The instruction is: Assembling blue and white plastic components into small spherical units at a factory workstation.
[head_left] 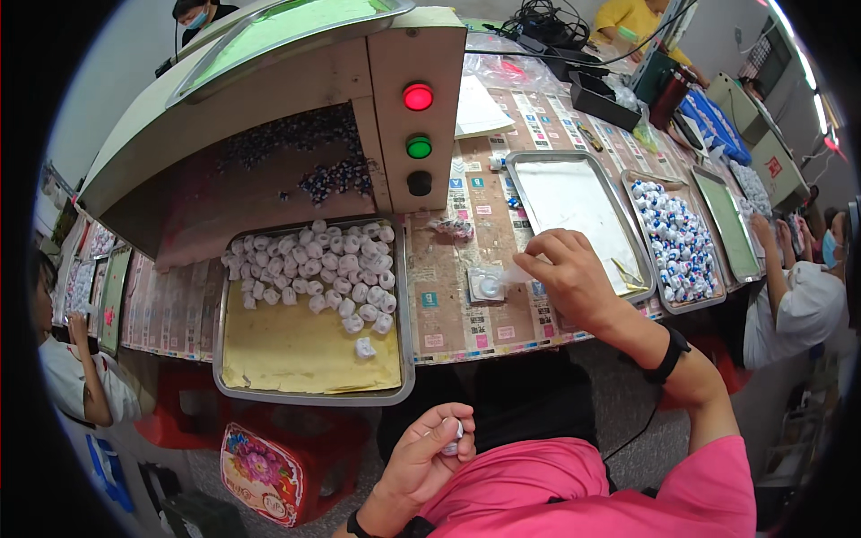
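Note:
My left hand [429, 457], held low near my lap, is closed around a small white rounded piece [455, 438] that shows between thumb and fingers. Over the table my right hand [569, 273] has its fingertips pinched at a thin, translucent scrap [515, 273]. Just left of those fingertips lies a small square stack [486, 284] with a pale round mark on top. A metal tray [305, 368] lined with yellow paper stands to the left, and many similar white pieces [336, 255] are heaped in its far part.
A white-lined tray [574, 202] with yellow-handled tweezers [630, 276] lies beyond my right hand. Beside it, another tray [708, 300] holds blue-and-white pieces. A large machine [417, 54] with red and green lights rises at the far left. Co-workers sit on both sides.

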The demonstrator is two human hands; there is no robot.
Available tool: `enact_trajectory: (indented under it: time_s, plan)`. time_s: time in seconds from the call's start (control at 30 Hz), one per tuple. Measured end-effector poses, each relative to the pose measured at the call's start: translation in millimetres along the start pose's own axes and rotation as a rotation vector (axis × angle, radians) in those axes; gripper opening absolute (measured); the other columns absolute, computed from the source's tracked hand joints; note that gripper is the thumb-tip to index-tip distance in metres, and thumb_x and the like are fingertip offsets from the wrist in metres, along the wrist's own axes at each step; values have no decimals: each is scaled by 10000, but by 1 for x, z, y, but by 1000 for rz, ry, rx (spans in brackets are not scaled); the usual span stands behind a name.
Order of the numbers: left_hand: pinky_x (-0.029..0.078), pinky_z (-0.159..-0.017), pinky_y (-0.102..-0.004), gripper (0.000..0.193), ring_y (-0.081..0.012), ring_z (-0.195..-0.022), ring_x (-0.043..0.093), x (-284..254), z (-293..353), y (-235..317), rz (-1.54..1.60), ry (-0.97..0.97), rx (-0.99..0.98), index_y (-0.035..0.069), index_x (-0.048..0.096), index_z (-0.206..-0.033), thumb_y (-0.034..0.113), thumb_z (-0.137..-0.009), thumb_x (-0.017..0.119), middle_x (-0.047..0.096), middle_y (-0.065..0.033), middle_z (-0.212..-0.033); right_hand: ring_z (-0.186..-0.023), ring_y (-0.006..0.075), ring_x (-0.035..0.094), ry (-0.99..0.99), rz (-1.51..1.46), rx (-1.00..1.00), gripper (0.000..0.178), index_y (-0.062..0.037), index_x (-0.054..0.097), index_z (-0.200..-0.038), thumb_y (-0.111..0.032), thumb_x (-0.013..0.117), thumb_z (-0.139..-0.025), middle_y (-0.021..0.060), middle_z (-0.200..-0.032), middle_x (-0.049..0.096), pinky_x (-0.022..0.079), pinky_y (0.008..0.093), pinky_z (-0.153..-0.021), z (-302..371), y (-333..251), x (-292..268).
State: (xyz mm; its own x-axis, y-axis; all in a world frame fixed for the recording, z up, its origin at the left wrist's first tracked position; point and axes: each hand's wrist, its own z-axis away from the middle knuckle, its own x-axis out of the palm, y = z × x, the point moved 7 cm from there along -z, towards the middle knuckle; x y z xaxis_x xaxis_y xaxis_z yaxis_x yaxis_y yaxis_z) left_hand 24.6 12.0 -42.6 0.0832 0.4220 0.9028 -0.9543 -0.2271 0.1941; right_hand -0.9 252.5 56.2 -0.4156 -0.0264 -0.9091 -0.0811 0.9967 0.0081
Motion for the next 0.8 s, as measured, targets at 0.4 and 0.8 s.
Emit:
enact_trajectory:
  time_s: [0.4, 0.8]
  plan:
    - [419, -669, -281, 236, -143, -731, 544, -3, 0, -2, -3, -1, 5, 6, 555, -1128, 140, -933, 559, 625, -97, -969, -943, 242, 565, 1, -47, 18, 268, -58, 654, -972, -29, 568, -720, 67, -933, 583, 432, 358, -863, 3, 3, 0]
    - [388, -616, -266, 221, -130, -672, 474, 2, 1, 4, -30, -19, 34, 45, 553, -1120, 183, -948, 543, 612, -135, -1021, -991, 295, 537, 90, -443, 373, 329, -59, 652, -1016, -32, 689, -690, 104, -972, 626, 424, 387, -881, -6, 39, 23]
